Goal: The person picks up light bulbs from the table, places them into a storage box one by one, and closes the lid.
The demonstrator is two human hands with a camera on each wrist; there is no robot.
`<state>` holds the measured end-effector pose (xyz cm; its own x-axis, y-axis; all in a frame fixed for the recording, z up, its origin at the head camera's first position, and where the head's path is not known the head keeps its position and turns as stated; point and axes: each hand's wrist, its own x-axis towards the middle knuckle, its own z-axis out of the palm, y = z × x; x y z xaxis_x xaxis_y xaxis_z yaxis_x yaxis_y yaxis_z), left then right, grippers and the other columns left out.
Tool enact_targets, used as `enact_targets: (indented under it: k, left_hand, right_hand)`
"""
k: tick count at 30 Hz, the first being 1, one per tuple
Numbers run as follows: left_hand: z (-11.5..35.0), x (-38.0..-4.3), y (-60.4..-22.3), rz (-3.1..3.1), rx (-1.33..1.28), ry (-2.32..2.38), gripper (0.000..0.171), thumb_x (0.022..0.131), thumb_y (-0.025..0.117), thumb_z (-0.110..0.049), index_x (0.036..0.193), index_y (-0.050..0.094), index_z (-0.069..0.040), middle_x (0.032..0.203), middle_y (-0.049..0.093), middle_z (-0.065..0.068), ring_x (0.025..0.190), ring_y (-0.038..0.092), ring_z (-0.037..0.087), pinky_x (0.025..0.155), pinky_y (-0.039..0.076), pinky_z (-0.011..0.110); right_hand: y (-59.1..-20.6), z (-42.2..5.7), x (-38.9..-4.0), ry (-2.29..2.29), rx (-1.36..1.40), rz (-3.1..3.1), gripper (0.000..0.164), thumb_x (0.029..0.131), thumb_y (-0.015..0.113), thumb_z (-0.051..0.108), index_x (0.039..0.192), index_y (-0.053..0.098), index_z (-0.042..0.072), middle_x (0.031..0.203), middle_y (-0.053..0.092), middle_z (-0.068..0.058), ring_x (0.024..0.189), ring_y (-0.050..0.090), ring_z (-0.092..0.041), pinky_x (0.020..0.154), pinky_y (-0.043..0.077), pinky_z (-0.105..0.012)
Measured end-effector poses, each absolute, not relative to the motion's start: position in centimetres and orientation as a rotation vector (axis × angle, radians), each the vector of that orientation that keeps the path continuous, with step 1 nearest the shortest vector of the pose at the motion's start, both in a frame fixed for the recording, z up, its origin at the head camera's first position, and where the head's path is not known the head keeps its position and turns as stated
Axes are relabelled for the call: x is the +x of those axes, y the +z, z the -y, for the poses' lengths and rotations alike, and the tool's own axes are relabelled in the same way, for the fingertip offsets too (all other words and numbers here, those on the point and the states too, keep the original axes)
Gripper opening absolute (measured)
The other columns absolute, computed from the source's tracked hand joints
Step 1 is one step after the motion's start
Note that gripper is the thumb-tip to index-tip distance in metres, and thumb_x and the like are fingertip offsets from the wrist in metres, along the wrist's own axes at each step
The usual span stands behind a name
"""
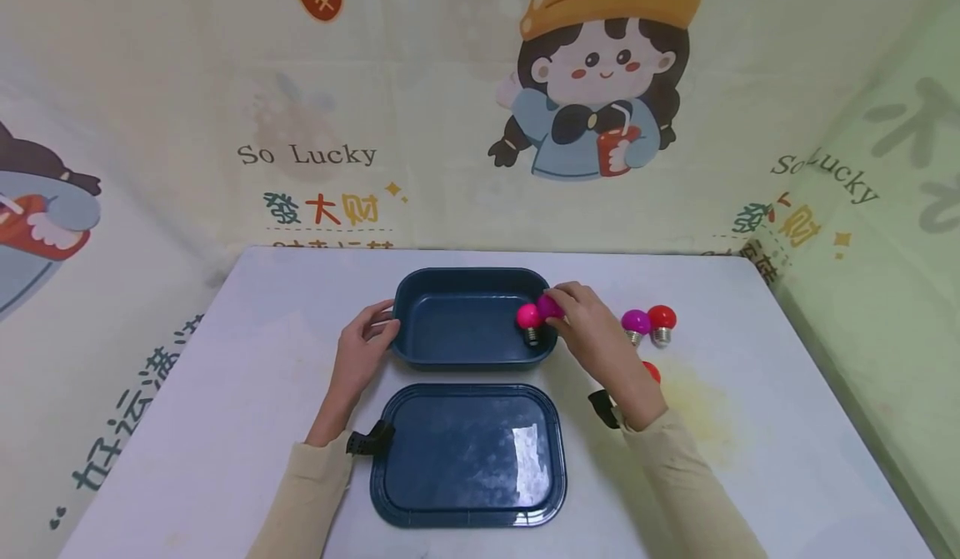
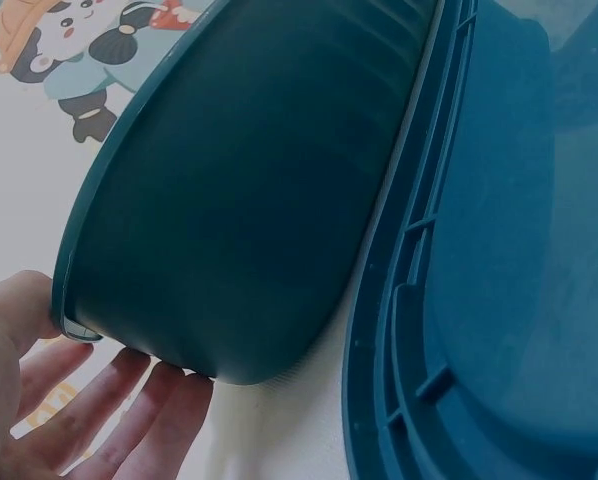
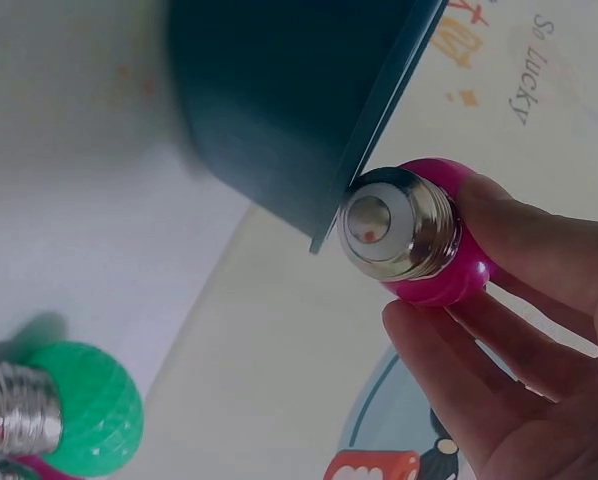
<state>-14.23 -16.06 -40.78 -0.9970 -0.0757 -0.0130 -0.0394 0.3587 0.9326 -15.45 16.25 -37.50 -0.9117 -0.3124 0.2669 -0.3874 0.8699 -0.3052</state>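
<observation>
A dark blue box [image 1: 442,357] stands on the table, with a pink light bulb [image 1: 528,317] lying inside its right end. My left hand [image 1: 365,342] touches the box's left end, thumb at the rim and extended fingers along the outer wall in the left wrist view. At the opposite end, my right hand [image 1: 588,326] pinches a magenta light bulb [image 3: 449,235] between thumb and fingers. Its metal base meets the rim in the right wrist view. A matching blue lid [image 1: 450,459] lies flat in front of the box.
Right of the right hand lie a purple bulb [image 1: 636,321], a red bulb [image 1: 663,317] and another red bulb [image 1: 652,371] partly behind the forearm. A green bulb [image 3: 87,410] shows in the right wrist view. Printed cloth [image 1: 450,126] hangs behind the white table [image 1: 225,426].
</observation>
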Motion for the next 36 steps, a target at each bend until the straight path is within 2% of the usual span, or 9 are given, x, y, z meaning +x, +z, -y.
enact_targets:
  k: [9,16,20,28,36]
  left_hand:
    - [17.2,-15.8,-44.6,2.513,0.11,-1.798,0.044,0.099,0.062,-0.023,0.141,0.055,-0.012,0.134,0.06,0.018,0.121,0.06,0.031,0.079,0.049,0.011]
    - [17.4,-15.8,-45.1,2.502,0.081,-1.779,0.042,0.099,0.063,-0.026,0.139,0.057,-0.014,0.131,0.061,0.016,0.119,0.061,0.03,0.082,0.051,0.016]
    - [17.3,-15.8,-45.0,2.494,0.089,-1.804,0.042,0.099,0.063,-0.024,0.139,0.056,-0.013,0.132,0.061,0.016,0.12,0.061,0.03,0.08,0.05,0.012]
    - [16.1,-14.5,-42.0,2.512,0.077,-1.811,0.043,0.1,0.059,-0.013,0.141,0.052,-0.001,0.132,0.058,0.024,0.122,0.058,0.036,0.079,0.048,0.011]
    - [15.9,-14.1,-41.3,2.523,0.084,-1.791,0.043,0.1,0.059,-0.015,0.14,0.053,-0.001,0.132,0.058,0.025,0.122,0.059,0.036,0.082,0.05,0.013]
  right_hand:
    - [-37.8,-15.1,-15.8,0.566,0.6,2.812,0.053,0.079,0.083,0.007,0.128,0.062,0.0,0.12,0.062,-0.017,0.111,0.06,-0.031,0.085,0.058,-0.041]
    - [-38.5,-14.0,-16.2,0.58,0.616,2.816,0.051,0.08,0.082,0.007,0.127,0.063,0.0,0.12,0.062,-0.017,0.112,0.06,-0.031,0.088,0.057,-0.041]
    - [-38.8,-13.6,-16.5,0.6,0.632,2.816,0.05,0.081,0.081,0.008,0.127,0.063,0.0,0.12,0.062,-0.017,0.112,0.06,-0.032,0.088,0.057,-0.041]
    - [-39.3,-13.2,-16.8,0.584,0.672,2.829,0.046,0.084,0.079,0.008,0.126,0.063,-0.001,0.121,0.062,-0.017,0.111,0.061,-0.031,0.091,0.056,-0.04]
    - [-39.5,-12.7,-17.4,0.569,0.667,2.871,0.045,0.086,0.078,0.01,0.127,0.063,0.0,0.12,0.062,-0.016,0.11,0.062,-0.029,0.092,0.055,-0.039]
